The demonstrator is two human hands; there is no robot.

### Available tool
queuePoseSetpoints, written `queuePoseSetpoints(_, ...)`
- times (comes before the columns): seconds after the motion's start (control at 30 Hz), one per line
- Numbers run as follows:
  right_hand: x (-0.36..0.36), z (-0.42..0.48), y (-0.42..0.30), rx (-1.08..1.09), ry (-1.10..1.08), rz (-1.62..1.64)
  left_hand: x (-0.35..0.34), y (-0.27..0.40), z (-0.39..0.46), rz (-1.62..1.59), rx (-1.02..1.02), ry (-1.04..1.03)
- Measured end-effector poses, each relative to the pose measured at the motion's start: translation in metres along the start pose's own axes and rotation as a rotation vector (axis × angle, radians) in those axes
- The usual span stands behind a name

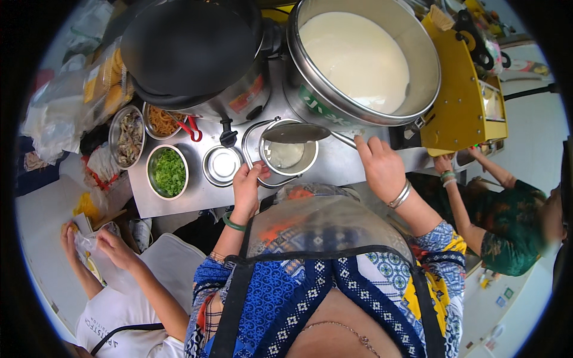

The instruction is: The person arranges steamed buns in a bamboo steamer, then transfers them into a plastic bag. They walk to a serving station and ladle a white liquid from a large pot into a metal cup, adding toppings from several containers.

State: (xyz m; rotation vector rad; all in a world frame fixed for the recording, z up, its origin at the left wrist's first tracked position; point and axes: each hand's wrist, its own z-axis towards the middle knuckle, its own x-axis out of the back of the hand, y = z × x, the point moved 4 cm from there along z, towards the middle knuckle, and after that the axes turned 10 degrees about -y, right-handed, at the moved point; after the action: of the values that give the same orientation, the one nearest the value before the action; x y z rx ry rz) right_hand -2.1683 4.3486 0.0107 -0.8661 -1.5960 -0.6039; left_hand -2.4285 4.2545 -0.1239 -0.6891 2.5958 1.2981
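Observation:
My right hand grips the handle of a metal ladle, whose bowl is over a small steel pail. White liquid shows inside the pail, partly hidden by the ladle. With its fingers at the pail's left side, my left hand seems to hold the wire handle or rim; the exact grip is hard to make out. A round steel lid lies on the steel counter just left of the pail. Behind the pail stands a large steel pot of creamy white liquid.
A big lidded cooker stands at back left. Bowls of chopped greens, shredded orange food and a mixed topping sit on the steel counter. A yellow machine is at right. One person handles a bag at left; another works at right.

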Motion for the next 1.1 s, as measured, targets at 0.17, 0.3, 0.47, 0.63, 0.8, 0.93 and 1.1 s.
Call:
queuePoseSetpoints(0.17,-0.011,-0.01,0.005,-0.106,-0.086,0.244,0.002,0.0,0.002,-0.023,-0.009,0.01)
queuePoseSetpoints(0.3,-0.015,-0.016,0.007,-0.068,-0.153,0.478,0.003,0.0,0.006,-0.033,-0.027,0.0)
queuePoseSetpoints(0.47,0.022,-0.007,0.002,0.056,-0.256,0.808,0.005,0.001,0.011,-0.014,-0.048,0.0)
queuePoseSetpoints(0.63,0.084,0.001,0.02,0.048,-0.321,0.929,0.008,-0.002,0.011,-0.031,-0.073,0.002)
queuePoseSetpoints(0.8,0.121,0.03,0.077,-0.129,-0.171,0.586,0.008,-0.002,0.01,-0.052,-0.056,0.04)
queuePoseSetpoints(0.93,0.094,0.065,0.13,-0.155,-0.208,0.441,0.003,0.003,0.015,-0.048,-0.045,0.04)
queuePoseSetpoints(1.1,0.089,0.091,0.162,-0.445,-0.631,0.512,0.005,0.004,0.017,-0.037,-0.042,0.039)
